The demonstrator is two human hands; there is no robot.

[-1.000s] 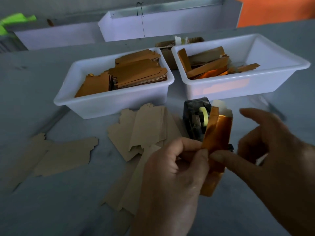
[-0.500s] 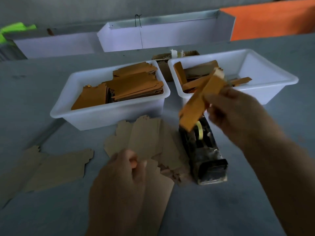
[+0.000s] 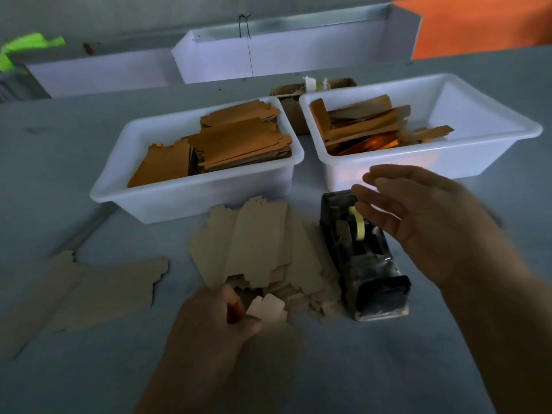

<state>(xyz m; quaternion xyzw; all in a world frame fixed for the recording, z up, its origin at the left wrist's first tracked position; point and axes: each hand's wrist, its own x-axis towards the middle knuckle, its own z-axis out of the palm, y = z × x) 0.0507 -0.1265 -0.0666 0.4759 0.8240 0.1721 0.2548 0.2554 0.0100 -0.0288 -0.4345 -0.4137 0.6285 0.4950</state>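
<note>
My left hand (image 3: 218, 321) pinches the near flap of a flat cardboard blank (image 3: 265, 307) at the front of a loose pile of flat blanks (image 3: 257, 249) on the grey table. My right hand (image 3: 424, 216) hovers empty, fingers spread, above the black tape dispenser (image 3: 364, 264) with its yellow tape tab (image 3: 358, 225). Behind it the right white tub (image 3: 448, 150) holds folded orange cardboard pieces (image 3: 364, 127). The left white tub (image 3: 191, 198) holds stacked flat orange blanks (image 3: 239, 144).
Two more flat blanks (image 3: 89, 291) lie on the table at the left. A small brown box (image 3: 292, 97) sits behind the tubs. White trays (image 3: 268, 55) line the far edge, beside an orange panel (image 3: 484, 22) and a green scrap (image 3: 21, 49).
My right hand carried the folded orange piece to the right tub, released it, and now draws back empty. My left hand dropped to the pile and took hold of a blank's flap.
</note>
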